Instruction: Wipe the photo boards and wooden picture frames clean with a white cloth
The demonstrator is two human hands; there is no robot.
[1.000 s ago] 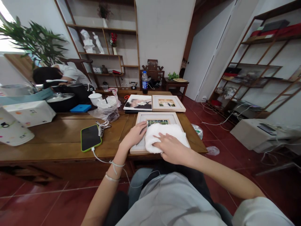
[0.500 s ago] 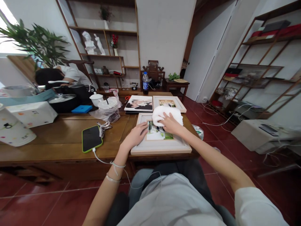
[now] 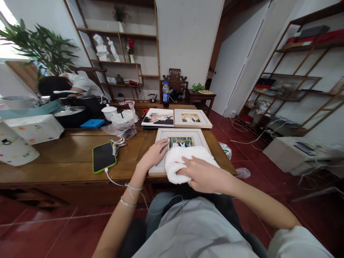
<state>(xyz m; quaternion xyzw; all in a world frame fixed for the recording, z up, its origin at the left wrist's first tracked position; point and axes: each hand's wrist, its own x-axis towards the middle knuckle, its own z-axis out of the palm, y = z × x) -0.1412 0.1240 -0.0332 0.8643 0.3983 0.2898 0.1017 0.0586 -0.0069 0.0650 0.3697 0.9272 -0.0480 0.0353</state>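
A picture frame (image 3: 199,136) with a pale border lies flat on the wooden table (image 3: 129,166) before me. Its photo (image 3: 180,142) shows people standing among greenery. My left hand (image 3: 156,154) rests on the frame's left side, fingers stretched out and lying flat. Bunched under my right hand (image 3: 202,173) is a thick white towel (image 3: 177,159), gripped with bent fingers. The towel covers the frame's near right part and hangs over its front edge. Beyond lie a second picture frame (image 3: 202,123) and a white-bordered print (image 3: 150,122).
At left lie a phone (image 3: 104,157) on a charging cable and a crumpled foil wrapper (image 3: 117,145). Farther back are a bagged bowl (image 3: 122,118), a blue box (image 3: 92,124), pots (image 3: 71,114) and a bottle (image 3: 166,95). Another person (image 3: 80,82) leans over at far left.
My right hand has drawn the towel from the frame's far right part toward me, down to its near edge. The photo's upper part now shows. My left hand has stayed in place.
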